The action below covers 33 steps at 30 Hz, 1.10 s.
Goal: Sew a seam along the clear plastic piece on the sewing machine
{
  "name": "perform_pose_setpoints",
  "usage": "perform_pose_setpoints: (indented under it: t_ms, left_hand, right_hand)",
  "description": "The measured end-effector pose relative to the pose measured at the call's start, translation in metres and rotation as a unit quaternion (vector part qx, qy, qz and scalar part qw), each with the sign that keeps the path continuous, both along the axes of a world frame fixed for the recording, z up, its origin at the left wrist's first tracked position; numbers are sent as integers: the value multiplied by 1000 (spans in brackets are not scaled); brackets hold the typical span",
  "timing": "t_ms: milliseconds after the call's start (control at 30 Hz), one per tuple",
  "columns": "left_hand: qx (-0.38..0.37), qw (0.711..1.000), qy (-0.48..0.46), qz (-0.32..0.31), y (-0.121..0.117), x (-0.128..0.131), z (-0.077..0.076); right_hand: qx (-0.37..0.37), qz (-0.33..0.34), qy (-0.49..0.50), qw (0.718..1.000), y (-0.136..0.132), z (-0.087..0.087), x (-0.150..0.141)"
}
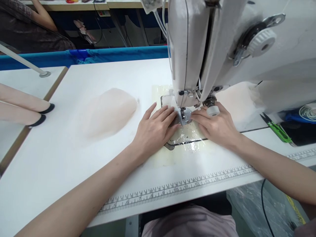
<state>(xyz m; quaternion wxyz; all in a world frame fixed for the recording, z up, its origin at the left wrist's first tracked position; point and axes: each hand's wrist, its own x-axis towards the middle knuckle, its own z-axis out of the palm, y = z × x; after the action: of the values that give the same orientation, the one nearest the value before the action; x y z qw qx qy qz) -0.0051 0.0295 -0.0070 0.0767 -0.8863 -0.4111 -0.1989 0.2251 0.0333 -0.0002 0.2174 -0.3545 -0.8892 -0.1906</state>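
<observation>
My left hand [159, 126] lies flat left of the presser foot [183, 113] of a sewing machine [190, 49], its fingers spread on the bed. On the other side of the foot, my right hand [217, 125] has its fingers drawn together, their tips close to the needle plate [186, 119]. Whatever those fingers may pinch is hidden or too sheer to make out. A sheer pale pink fabric piece [111, 112] rests on the table left of my left hand. More pale sheer fabric [238, 100] lies behind my right hand, under the machine arm.
Green-handled thread snips [278, 130] lie at the right beside a dark flat object [300, 133]. A printed ruler strip [175, 190] follows the table's front edge. Two pale padded bars [22, 103] extend in from the left. Another person's arm [44, 16] shows at upper left.
</observation>
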Motion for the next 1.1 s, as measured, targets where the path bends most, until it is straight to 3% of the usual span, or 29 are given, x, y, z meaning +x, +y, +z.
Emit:
perform_pose_setpoints:
  t_ms: [133, 200, 333, 367, 400, 500, 600, 700, 800, 900, 1000, 1100]
  left_hand:
    - [56, 997, 49, 21, -10, 4, 5]
    - [56, 996, 67, -2, -22, 7, 10]
    - [6, 977, 8, -214, -43, 10, 20]
    - [5, 974, -17, -227, -45, 9, 22]
    - [5, 978, -35, -204, -44, 7, 24]
    - [-46, 999, -4, -28, -35, -1, 29]
    - [-170, 981, 61, 76, -28, -3, 31]
    - [-270, 956, -4, 112, -27, 0, 31]
    - [-338, 922, -171, 83, -27, 4, 32]
    - [-422, 845, -328, 33, -25, 4, 34]
    - [-513, 752, -414, 21, -24, 3, 36]
    - [-544, 716, -437, 23, -24, 2, 37]
  right_hand:
    - [40, 2, 20, 999, 3, -1, 3]
    - [56, -2, 21, 998, 5, -1, 4]
    - [53, -4, 25, 998, 4, 0, 5]
    - [48, -2, 29, 998, 4, -1, 5]
    - [40, 0, 34, 999, 3, -1, 5]
    - [-8, 11, 73, 997, 1, -1, 5]
    - [-106, 14, 142, 984, -2, 1, 3]
    - [-280, -2, 213, 936, -9, 8, -4]
    - [-447, 13, 247, 860, -17, 16, -11]
    - [-559, 30, 262, 786, -22, 22, -13]
    - [-641, 24, 276, 716, -22, 25, -12]
    - [-676, 25, 291, 677, -20, 24, -11]
